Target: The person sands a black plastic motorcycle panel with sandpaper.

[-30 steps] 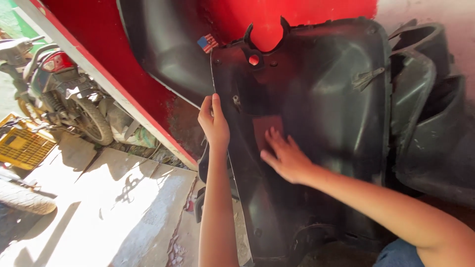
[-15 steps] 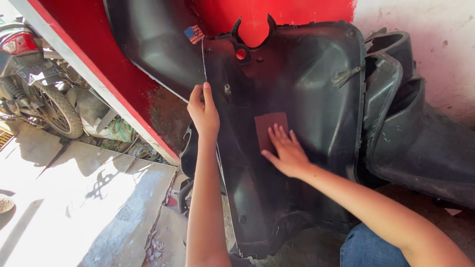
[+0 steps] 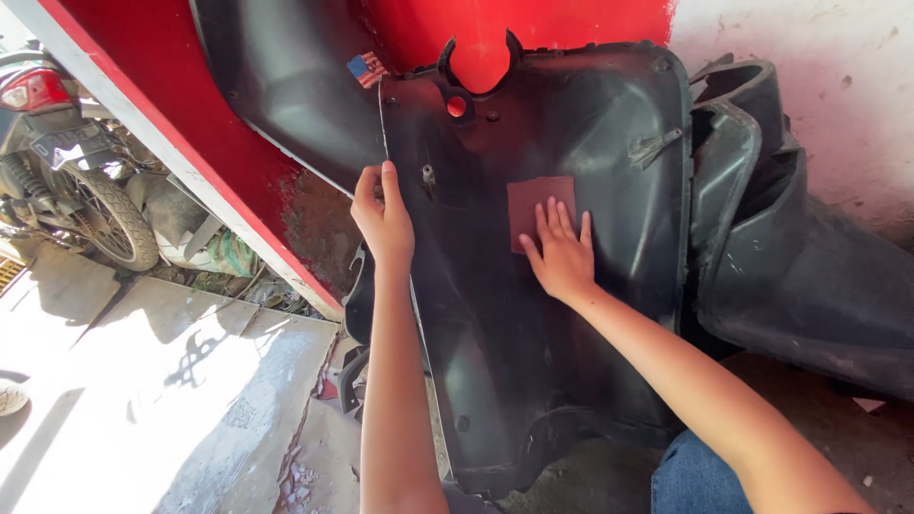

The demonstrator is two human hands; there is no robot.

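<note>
A large black plastic scooter body panel (image 3: 590,124) stands upright against a red wall. My left hand (image 3: 383,221) grips the panel's left edge, fingers curled around it. My right hand (image 3: 562,252) lies flat, fingers spread, pressing a reddish-brown square of sandpaper (image 3: 533,198) against the panel's inner face near its middle. The lower part of the sheet is hidden under my fingers.
More black body panels (image 3: 790,257) lean against the white wall at right, and another (image 3: 286,76) stands behind at upper left. A parked motorcycle (image 3: 67,181) stands at far left on a sunlit concrete floor (image 3: 162,381). A small flag sticker (image 3: 366,69) sits near the panel's top.
My right hand and the sandpaper have slid upward and rightward on the panel. My left hand keeps its grip on the edge. The view has shifted slightly.
</note>
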